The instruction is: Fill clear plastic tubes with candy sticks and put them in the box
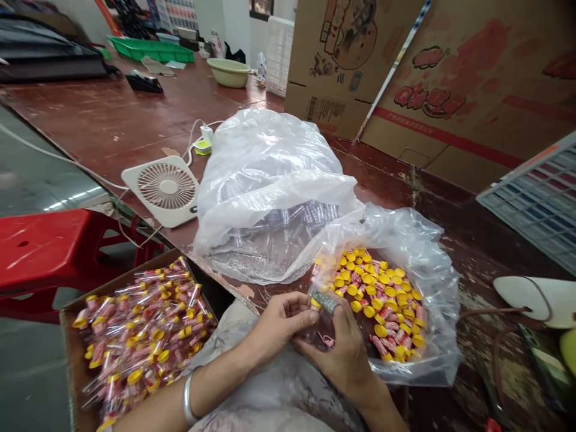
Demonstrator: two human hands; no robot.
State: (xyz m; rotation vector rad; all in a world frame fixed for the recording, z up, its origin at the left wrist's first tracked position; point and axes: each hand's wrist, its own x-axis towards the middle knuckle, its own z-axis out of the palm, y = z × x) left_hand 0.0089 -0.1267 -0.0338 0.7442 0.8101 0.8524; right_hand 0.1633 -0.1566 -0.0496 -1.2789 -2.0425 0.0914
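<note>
My left hand (288, 318) and my right hand (344, 342) meet in front of my lap, fingers closed around a small clear tube with a yellow cap (316, 305). Most of the tube is hidden by the fingers. A grey speckled wrap (326, 300) covers a finger of the right hand. A thin pink string (327, 341) shows between the hands. Beside the right hand, an open clear plastic bag (432, 258) holds many pink-wrapped pieces with yellow caps (389, 300). To the left, a cardboard box (69, 360) is full of clear tubes with yellow caps and pink contents (148, 324).
A large plastic bag of clear tubes (270, 156) lies on the red-brown table (99, 114). Left of it stands a white fan (166, 189). A red stool (45, 246) is beside the box. Large cartons (432, 78) and a plastic crate (540, 198) stand at right.
</note>
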